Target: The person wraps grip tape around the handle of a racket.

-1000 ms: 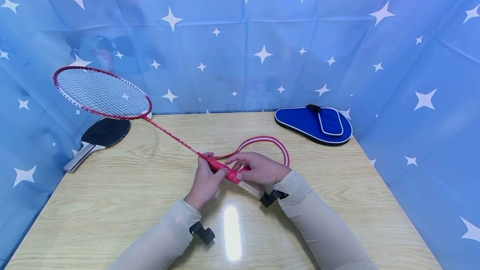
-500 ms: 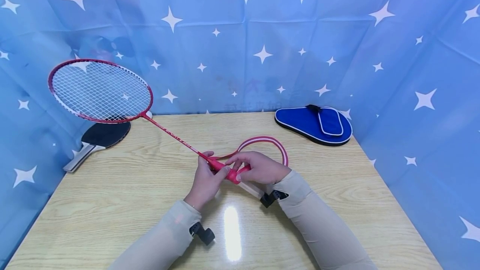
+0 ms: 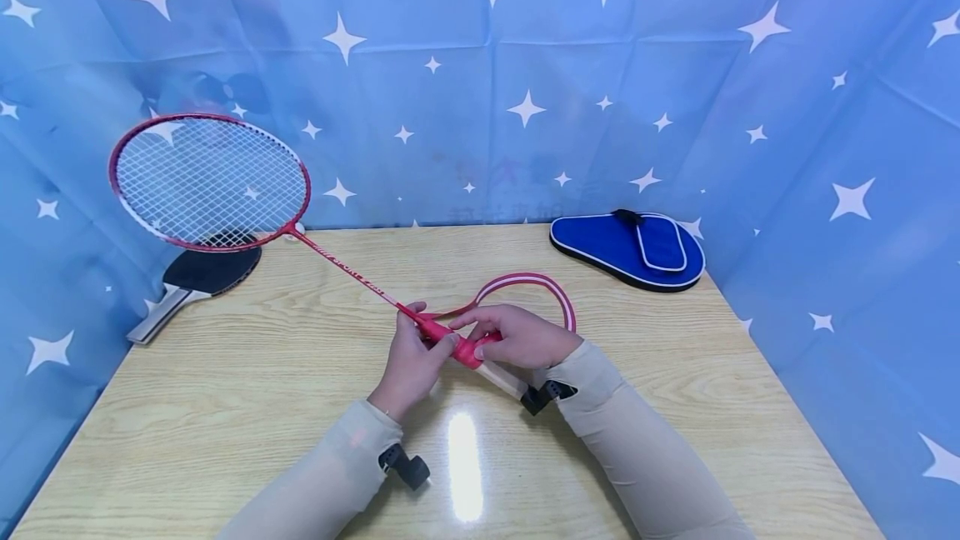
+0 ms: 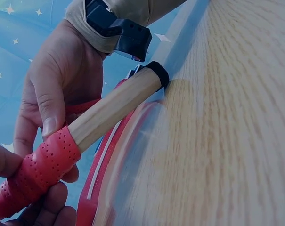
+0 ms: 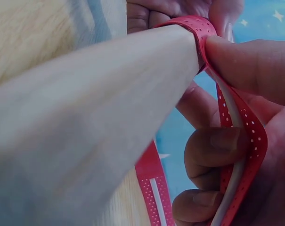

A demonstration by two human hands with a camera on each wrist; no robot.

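A red badminton racket slants across the head view, its strung head raised at the left. My left hand holds it at the top of the handle, around a red perforated wrap. Below the wrap, bare wood runs down to a black end cap. My right hand pinches the red grip tape at the wrap's lower edge, thumb against it. From there the tape passes under curled fingers, showing a pale centre strip. Its free length loops behind my right hand.
A black table tennis bat lies at the table's left edge, partly behind the racket head. Near it sits a small white ball. A blue bat case lies at the back right. Blue star-patterned cloth surrounds the wooden table.
The racket has rolled about its shaft, so its strung face shows wider and its upper rim stands higher. Both hands stay in nearly the same place, and the tape loop has shifted slightly.
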